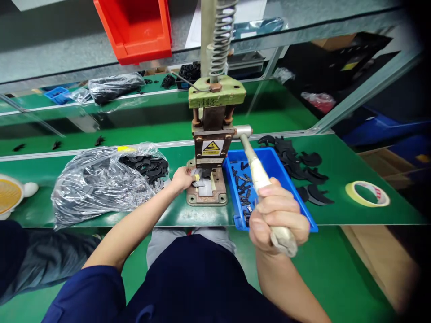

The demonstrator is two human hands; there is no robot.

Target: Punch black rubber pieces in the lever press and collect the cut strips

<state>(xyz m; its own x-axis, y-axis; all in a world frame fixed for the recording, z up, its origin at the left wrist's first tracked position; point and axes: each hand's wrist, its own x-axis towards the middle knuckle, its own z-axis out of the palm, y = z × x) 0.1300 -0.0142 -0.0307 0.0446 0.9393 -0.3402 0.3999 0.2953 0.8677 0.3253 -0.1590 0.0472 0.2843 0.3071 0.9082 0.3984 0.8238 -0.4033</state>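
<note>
A hand-operated arbor press (215,112) stands upright on the green bench, its spring at the top and a warning label on the front. My right hand (279,215) is wrapped around its lever (257,168), which is bound in pale tape and slants down toward me. My left hand (183,178) is at the left side of the press base (207,199), fingers pinched together beside a small yellow spot. What those fingers hold is too small to make out. Under the ram sits a light metal plate (205,187).
Left of the press lies a clear plastic bag (101,184) of dark curved parts. To the right are a blue bin (269,161) with small black pieces, loose black curved parts (292,161) and a tape roll (367,194). An orange-red bin (141,45) overhangs from the shelf.
</note>
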